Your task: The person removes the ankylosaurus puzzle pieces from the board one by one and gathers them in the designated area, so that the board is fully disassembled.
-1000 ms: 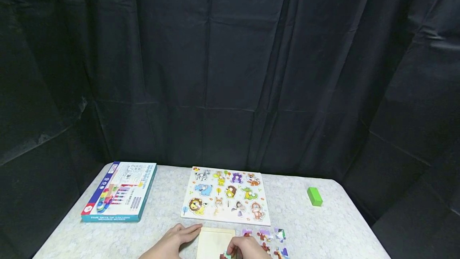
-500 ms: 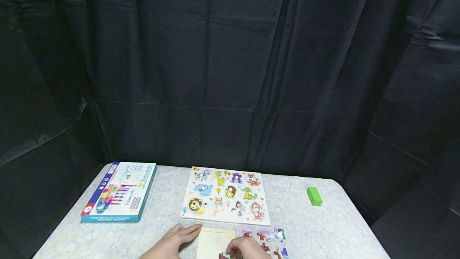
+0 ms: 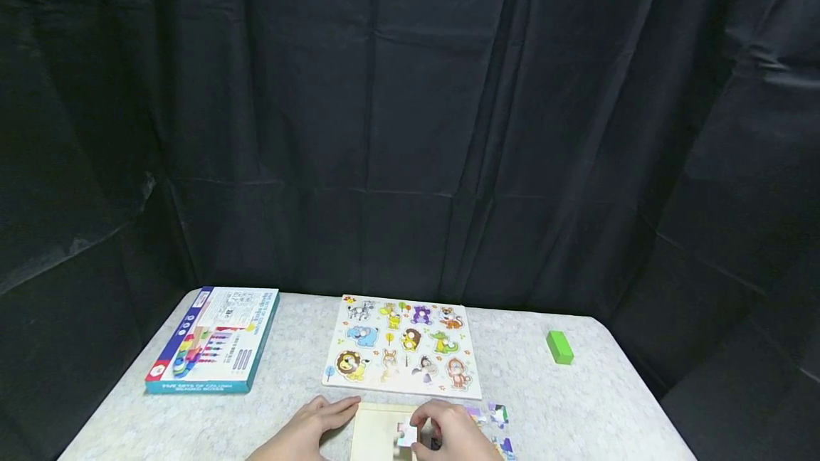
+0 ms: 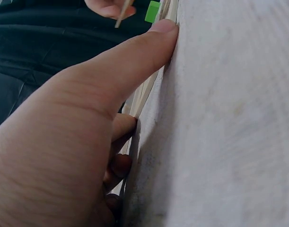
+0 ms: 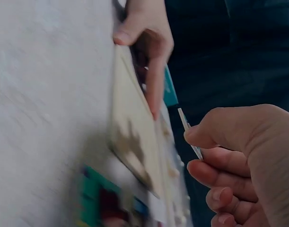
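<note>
My left hand (image 3: 310,429) lies along the left edge of a pale wooden puzzle tray (image 3: 374,432), its index fingertip at the far corner. In the left wrist view the straight thumb (image 4: 139,49) reaches along the tray's edge. Above the tray, my right hand (image 3: 451,429) pinches a jigsaw piece (image 3: 406,435) between thumb and fingers. The right wrist view shows that jigsaw piece (image 5: 184,123) edge-on and raised, with a hand shadow on the tray's bare floor. More jigsaw pieces (image 3: 498,415) lie on the table right of the tray, partly hidden by the right hand.
A white animal peg puzzle board (image 3: 400,375) lies just beyond the tray. At the table's left stands a flat teal-sided game box (image 3: 211,340); a green block (image 3: 560,348) sits at the right. Black cloth (image 3: 410,126) hangs behind the table (image 3: 525,361).
My right hand has risen from the tray and moved slightly away from me and to the right, with the jigsaw piece lifted and tilted in its fingers. The left hand has stayed put.
</note>
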### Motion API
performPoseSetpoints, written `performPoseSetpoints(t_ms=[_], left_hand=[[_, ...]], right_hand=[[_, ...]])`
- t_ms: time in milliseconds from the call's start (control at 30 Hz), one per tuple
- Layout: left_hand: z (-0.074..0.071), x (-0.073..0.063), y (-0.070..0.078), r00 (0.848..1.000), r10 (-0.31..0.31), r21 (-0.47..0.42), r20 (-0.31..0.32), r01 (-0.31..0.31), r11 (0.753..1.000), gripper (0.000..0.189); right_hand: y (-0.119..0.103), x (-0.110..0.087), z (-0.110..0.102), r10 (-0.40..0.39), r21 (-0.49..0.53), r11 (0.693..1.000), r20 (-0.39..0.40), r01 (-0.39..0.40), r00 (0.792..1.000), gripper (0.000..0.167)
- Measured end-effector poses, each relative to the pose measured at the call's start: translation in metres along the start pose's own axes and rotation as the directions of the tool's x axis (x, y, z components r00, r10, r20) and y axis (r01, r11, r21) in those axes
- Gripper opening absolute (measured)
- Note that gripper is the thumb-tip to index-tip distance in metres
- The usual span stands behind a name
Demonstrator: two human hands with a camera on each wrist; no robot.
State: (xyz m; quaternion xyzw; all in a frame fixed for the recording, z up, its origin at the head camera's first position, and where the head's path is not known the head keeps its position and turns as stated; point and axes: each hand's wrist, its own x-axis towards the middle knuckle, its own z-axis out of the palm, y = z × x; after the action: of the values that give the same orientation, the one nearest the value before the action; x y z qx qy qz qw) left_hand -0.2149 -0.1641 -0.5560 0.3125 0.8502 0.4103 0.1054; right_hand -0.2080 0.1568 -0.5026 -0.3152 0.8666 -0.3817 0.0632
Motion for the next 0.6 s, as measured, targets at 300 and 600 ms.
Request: performPoseSetpoints(t_ms=[300, 600], left_hand=[[-0.001, 0.000, 0.004, 0.999, -0.034, 0.002, -0.003, 0.034, 0.999, 0.097], [0.000, 0.000, 0.002, 0.999, -0.040, -0.001, 0.003, 0.040, 0.999, 0.097]], right_hand=[[-0.001, -0.002, -0.027, -0.139, -0.216, 0.973, -0.247, 0.086, 0.959, 0.022], [0.007, -0.017, -0.051, -0.241, -0.274, 0.950, -0.352, 0.147, 0.904, 0.029]])
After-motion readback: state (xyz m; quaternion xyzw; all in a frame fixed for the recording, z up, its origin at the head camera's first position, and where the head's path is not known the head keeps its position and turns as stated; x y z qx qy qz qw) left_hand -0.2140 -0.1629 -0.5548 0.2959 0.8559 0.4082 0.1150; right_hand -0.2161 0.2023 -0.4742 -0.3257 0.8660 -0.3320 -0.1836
